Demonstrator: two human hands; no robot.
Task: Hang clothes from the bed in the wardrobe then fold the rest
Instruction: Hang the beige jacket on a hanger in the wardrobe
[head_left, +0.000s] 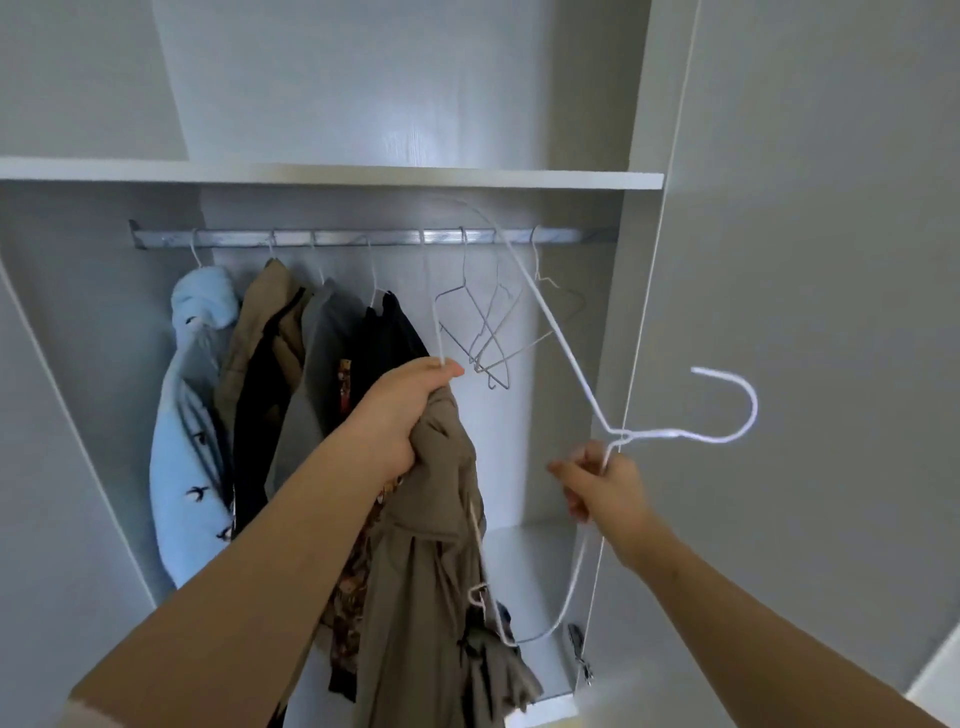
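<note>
Khaki garment (431, 545) nearest, bunched and hanging from the left hand (410, 415), fingers curled tight round the cloth; right hand (605, 486) pinching a white wire hanger (654, 432) just below its neck, hook pointing right; far behind, on the wardrobe rail (363, 238): light blue fleece jacket (192, 415), tan coat (265, 332), grey garment (317, 374), black garment (389, 332) at left, empty wire hangers (488, 332) at right, under a white shelf (332, 174)

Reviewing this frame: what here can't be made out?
- Head view, khaki garment: lower part cut off by the bottom edge.
- Whether the white hanger sits inside it: the left hand and cloth hide that.
- Patterned cloth: mostly behind the left forearm.
- The bed: out of frame.
</note>
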